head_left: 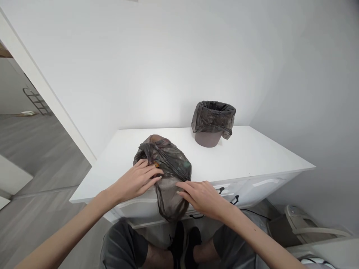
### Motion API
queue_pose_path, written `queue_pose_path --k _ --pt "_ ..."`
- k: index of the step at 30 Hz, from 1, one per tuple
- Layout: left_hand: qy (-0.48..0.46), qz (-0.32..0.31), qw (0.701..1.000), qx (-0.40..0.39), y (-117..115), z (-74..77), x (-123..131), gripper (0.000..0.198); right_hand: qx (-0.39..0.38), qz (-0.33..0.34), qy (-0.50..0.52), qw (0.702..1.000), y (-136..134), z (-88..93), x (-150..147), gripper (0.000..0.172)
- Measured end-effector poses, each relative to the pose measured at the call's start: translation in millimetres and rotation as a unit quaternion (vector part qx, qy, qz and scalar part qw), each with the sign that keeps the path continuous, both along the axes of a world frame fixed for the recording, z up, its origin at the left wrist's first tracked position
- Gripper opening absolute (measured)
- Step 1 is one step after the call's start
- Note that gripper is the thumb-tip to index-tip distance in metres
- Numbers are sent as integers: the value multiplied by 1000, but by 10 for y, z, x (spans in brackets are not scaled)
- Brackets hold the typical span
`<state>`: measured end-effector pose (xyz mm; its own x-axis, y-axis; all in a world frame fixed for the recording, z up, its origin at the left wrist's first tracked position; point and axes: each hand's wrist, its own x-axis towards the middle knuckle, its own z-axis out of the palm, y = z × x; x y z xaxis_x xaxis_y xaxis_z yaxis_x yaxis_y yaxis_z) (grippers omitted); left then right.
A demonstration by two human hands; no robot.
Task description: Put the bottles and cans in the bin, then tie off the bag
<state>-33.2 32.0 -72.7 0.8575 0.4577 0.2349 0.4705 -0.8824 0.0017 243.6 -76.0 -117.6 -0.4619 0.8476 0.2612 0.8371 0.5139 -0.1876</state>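
A dark, see-through plastic bag with mixed contents inside lies at the front edge of the white dresser top, and its loose end hangs over the edge. My left hand rests on the bag's left side with its fingers apart. On the lower right side, my right hand has its fingers closed on the bag's thin plastic. Farther back and to the right stands an upright brown bin, lined with another dark bag folded over its rim.
The white dresser stands against the wall, with black drawer handles below its front edge. At the lower right is a grey and beige container on the floor. An open doorway is at the left.
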Motion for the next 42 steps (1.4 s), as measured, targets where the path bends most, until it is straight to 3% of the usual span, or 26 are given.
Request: queue_pose_path --k 5,11,16,19,21,24,27,29,35,39,42 --pt "20 0 1000 5 -112 -162 -222 35 -9 -21 -21 1000 -7 -141 159 36" --pt "87 121 989 -10 -119 -365 -641 39 -5 -112 -18 994 76 -263 292 65" --pt "102 193 974 60 -113 -242 -726 37 -34 -151 27 988 183 -397 408 79" --pt "36 154 984 88 -132 -68 -571 33 -73 -120 146 979 318 -441 470 75" --pt "-6 87 993 73 -136 43 -431 31 -111 -88 256 956 443 -445 524 75" --pt "-6 3 1000 16 -93 110 -261 29 -180 -71 411 891 644 -463 625 77" --pt "17 20 1000 12 32 29 -203 28 -215 -105 523 818 797 -533 711 82" --pt "14 42 999 22 142 -55 -221 25 -200 -122 570 787 848 -589 741 81" --pt "0 60 998 29 408 -136 -310 22 -178 -102 587 783 853 -628 755 61" --pt "-1 76 996 38 506 -153 -275 36 -196 -119 598 768 862 -618 765 58" --pt "-17 86 996 24 496 -183 -240 28 -186 -118 600 769 864 -622 762 58"
